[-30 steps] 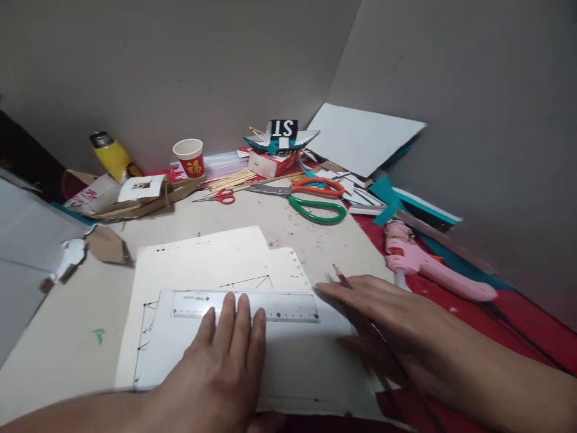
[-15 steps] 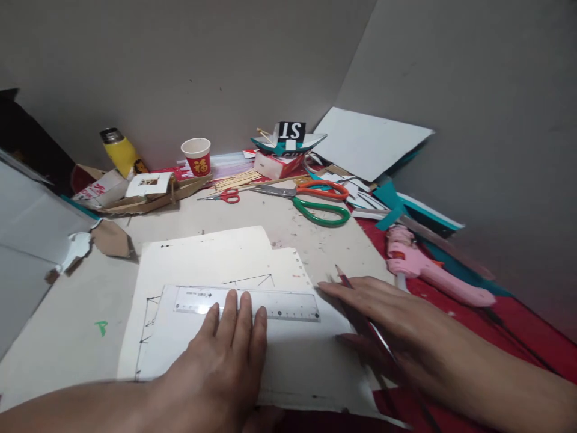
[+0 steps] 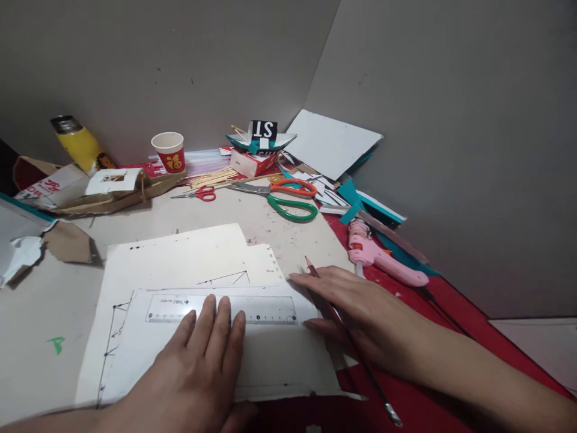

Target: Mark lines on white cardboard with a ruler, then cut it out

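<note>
My left hand (image 3: pixel 205 355) lies flat with spread fingers on a clear ruler (image 3: pixel 270 308), which rests on a white sheet (image 3: pixel 279 355). Beneath that sheet is a cream paper (image 3: pixel 166 258) with drawn lines and dots. At the sheet's right edge, my right hand (image 3: pixel 356 313) has a dark red pencil (image 3: pixel 360 352) lodged between its fingers. The pencil's sharpened tip points up and away, and its metal end hangs over the red surface. The thumb and forefinger are apart near the sheet's right side.
Orange-and-green scissors (image 3: pixel 293 207) and small red scissors (image 3: pixel 205 193) lie beyond the papers. A pink glue gun (image 3: pixel 387 261) sits at the right. Behind stand a paper cup (image 3: pixel 169 153), yellow bottle (image 3: pixel 81 147) and cardboard boat (image 3: pixel 117 198).
The whole view has shifted, so the objects appear further left. My left hand stays on the ruler, and my right hand still has the pencil at the sheet's right edge.
</note>
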The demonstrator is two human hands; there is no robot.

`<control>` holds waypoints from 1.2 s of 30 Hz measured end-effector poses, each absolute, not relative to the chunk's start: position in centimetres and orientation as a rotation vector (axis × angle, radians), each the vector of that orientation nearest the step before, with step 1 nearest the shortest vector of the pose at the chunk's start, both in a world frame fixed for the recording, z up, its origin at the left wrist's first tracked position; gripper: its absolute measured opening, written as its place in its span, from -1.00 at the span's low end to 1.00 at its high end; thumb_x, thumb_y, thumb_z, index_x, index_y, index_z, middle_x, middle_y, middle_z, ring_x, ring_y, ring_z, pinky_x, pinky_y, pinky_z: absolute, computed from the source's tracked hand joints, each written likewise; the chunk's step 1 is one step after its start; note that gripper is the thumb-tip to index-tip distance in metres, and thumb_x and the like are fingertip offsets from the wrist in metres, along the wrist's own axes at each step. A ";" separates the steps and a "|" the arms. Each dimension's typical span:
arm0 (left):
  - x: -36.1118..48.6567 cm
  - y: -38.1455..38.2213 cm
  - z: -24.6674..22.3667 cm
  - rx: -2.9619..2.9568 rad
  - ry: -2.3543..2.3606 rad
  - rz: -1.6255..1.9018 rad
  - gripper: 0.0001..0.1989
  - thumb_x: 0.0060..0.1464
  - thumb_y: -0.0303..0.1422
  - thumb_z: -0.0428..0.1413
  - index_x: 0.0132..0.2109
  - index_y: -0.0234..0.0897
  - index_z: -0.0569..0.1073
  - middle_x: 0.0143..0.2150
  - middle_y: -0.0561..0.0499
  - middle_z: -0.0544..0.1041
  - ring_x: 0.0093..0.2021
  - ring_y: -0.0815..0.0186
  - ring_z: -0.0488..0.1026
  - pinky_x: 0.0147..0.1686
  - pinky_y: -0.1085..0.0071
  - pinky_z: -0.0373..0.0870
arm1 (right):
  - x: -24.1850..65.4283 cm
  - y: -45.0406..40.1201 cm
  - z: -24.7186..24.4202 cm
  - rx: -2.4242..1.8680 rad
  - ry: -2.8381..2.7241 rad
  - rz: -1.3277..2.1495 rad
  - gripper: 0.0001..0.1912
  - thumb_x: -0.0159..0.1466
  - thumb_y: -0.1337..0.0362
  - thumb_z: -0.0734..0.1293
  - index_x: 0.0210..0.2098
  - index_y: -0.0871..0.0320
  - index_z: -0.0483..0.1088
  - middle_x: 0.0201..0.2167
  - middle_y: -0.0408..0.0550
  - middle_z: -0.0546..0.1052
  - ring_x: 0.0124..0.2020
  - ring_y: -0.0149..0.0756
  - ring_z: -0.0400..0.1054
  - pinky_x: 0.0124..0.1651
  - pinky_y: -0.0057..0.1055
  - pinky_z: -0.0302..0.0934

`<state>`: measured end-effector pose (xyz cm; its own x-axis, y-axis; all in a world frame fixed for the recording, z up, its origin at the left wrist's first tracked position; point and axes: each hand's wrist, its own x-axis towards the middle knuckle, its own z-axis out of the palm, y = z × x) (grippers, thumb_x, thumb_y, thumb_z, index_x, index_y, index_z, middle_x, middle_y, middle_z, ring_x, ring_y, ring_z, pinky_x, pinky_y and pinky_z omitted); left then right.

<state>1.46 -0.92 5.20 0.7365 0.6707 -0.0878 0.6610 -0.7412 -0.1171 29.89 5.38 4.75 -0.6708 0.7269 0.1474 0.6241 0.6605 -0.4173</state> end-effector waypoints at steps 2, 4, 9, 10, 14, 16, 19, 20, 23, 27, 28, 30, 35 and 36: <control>1.5 -1.0 5.1 -2.855 -1.134 0.207 -0.26 0.17 -0.02 0.05 0.31 -0.49 0.29 0.30 -0.47 0.26 0.26 -0.26 0.29 0.01 -0.03 0.47 | 29.9 5.4 4.8 -1.076 -2.567 0.505 -0.55 0.31 0.36 0.31 0.19 0.13 0.31 -0.03 0.18 0.54 0.01 -0.04 0.43 -0.05 -0.13 0.41; 1.4 -1.0 5.1 -2.873 -1.148 0.212 -0.22 0.16 0.01 0.05 0.33 -0.48 0.25 0.31 -0.47 0.23 0.27 -0.25 0.27 0.03 -0.02 0.46 | 29.8 5.4 4.8 -1.074 -2.562 0.520 -0.55 0.31 0.35 0.31 0.19 0.12 0.31 -0.05 0.17 0.55 0.00 -0.05 0.44 -0.06 -0.15 0.41; 1.5 -0.6 5.7 -2.913 -1.180 0.235 -0.13 0.10 0.07 0.10 0.38 -0.42 0.17 0.36 -0.46 0.13 0.26 -0.25 0.29 0.02 0.00 0.45 | 29.7 5.4 5.0 -1.101 -2.593 0.537 -0.57 0.32 0.34 0.32 0.18 0.18 0.30 -0.05 0.19 0.54 -0.01 -0.05 0.44 -0.06 -0.15 0.41; 1.5 -0.5 5.9 -2.921 -1.180 0.245 -0.12 0.09 0.08 0.11 0.38 -0.41 0.17 0.36 -0.46 0.16 0.24 -0.24 0.32 0.00 0.00 0.46 | 29.7 5.4 5.0 -1.097 -2.601 0.530 -0.56 0.32 0.34 0.32 0.18 0.17 0.30 -0.04 0.19 0.54 0.00 -0.05 0.43 -0.04 -0.14 0.40; 1.7 -0.5 6.1 -2.936 -1.161 0.246 -0.11 0.06 0.07 0.13 0.37 -0.42 0.19 0.29 -0.47 0.31 0.14 -0.18 0.43 -0.05 0.03 0.47 | 29.5 5.4 5.3 -1.080 -2.614 0.507 -0.54 0.30 0.37 0.34 0.18 0.14 0.29 -0.04 0.15 0.55 0.02 -0.05 0.41 -0.04 -0.13 0.39; 1.7 -0.7 5.8 -2.910 -1.175 0.203 -0.19 0.09 0.02 0.14 0.35 -0.38 0.24 0.27 -0.42 0.37 0.14 -0.14 0.42 -0.03 0.06 0.45 | 29.5 5.4 5.3 -1.079 -2.608 0.514 -0.54 0.30 0.38 0.34 0.18 0.13 0.29 -0.04 0.14 0.55 0.00 -0.06 0.42 -0.04 -0.14 0.39; 1.8 -1.1 5.5 -2.861 -1.177 0.102 -0.44 0.22 -0.17 0.06 0.30 -0.28 0.34 0.21 -0.29 0.46 0.10 -0.07 0.44 -0.01 0.10 0.42 | 29.7 5.4 5.1 -1.072 -2.595 0.524 -0.53 0.30 0.35 0.34 0.19 0.10 0.28 -0.05 0.14 0.55 -0.01 -0.06 0.41 -0.03 -0.13 0.38; 1.8 -1.2 5.5 -2.862 -1.178 0.090 -0.50 0.24 -0.26 0.03 0.29 -0.26 0.35 0.19 -0.25 0.48 0.07 -0.04 0.45 -0.03 0.11 0.43 | 29.8 5.4 5.0 -1.069 -2.596 0.526 -0.53 0.31 0.34 0.34 0.20 0.11 0.27 -0.05 0.14 0.54 -0.01 -0.06 0.41 -0.03 -0.13 0.38; 1.8 -1.3 5.7 -2.919 -1.224 0.084 -0.48 0.19 -0.43 -0.01 0.29 -0.24 0.33 0.11 -0.20 0.52 -0.05 0.04 0.47 -0.11 0.17 0.46 | 29.9 5.4 4.7 -1.068 -2.612 0.522 -0.51 0.31 0.34 0.35 0.21 0.16 0.26 -0.05 0.17 0.53 -0.01 -0.04 0.40 -0.04 -0.11 0.38; 1.9 -1.3 5.9 -3.014 -1.413 -0.095 -0.54 0.18 -0.39 -0.02 0.22 -0.21 0.37 -0.06 -0.15 0.56 -0.22 0.13 0.49 -0.29 0.27 0.47 | 29.7 5.4 4.8 -1.078 -2.602 0.526 -0.50 0.29 0.34 0.36 0.21 0.13 0.28 -0.09 0.14 0.53 -0.04 -0.06 0.40 -0.04 -0.12 0.38; 2.0 -1.2 6.0 -3.019 -1.511 -0.122 -0.60 0.20 -0.39 -0.04 0.16 -0.18 0.41 -0.10 -0.12 0.56 -0.25 0.15 0.49 -0.32 0.30 0.46 | 29.7 5.3 4.9 -1.079 -2.597 0.529 -0.50 0.29 0.33 0.37 0.21 0.12 0.28 -0.10 0.13 0.54 -0.04 -0.06 0.41 -0.04 -0.12 0.38; 2.1 -1.2 6.3 -3.021 -1.670 -0.128 -0.68 0.22 -0.40 -0.08 0.04 -0.15 0.45 -0.18 -0.06 0.55 -0.28 0.20 0.49 -0.36 0.34 0.42 | 29.5 5.3 5.1 -1.075 -2.585 0.521 -0.50 0.28 0.33 0.37 0.20 0.13 0.30 -0.10 0.14 0.54 -0.03 -0.06 0.41 -0.04 -0.12 0.39; 1.9 -0.8 6.7 -3.033 -1.794 0.038 -0.82 0.15 -0.38 -0.04 -0.14 -0.20 0.41 -0.26 -0.07 0.55 -0.34 0.16 0.51 -0.42 0.31 0.34 | 29.4 5.4 5.4 -1.018 -2.504 0.501 -0.57 0.30 0.31 0.34 0.15 0.23 0.35 -0.11 0.19 0.56 -0.06 -0.08 0.43 -0.06 -0.14 0.40; 1.8 -0.6 6.7 -3.021 -1.847 0.082 -0.85 0.12 -0.37 -0.02 -0.18 -0.20 0.40 -0.28 -0.06 0.56 -0.36 0.16 0.51 -0.43 0.32 0.32 | 29.4 5.4 5.4 -1.005 -2.483 0.499 -0.58 0.30 0.30 0.34 0.14 0.24 0.36 -0.11 0.19 0.57 -0.08 -0.09 0.44 -0.07 -0.16 0.40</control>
<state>1.84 -0.63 6.71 0.4767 0.8453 -0.2413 0.8634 -0.3988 0.3090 29.38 5.39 5.39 -0.6536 0.7178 0.2400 0.5695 0.6753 -0.4687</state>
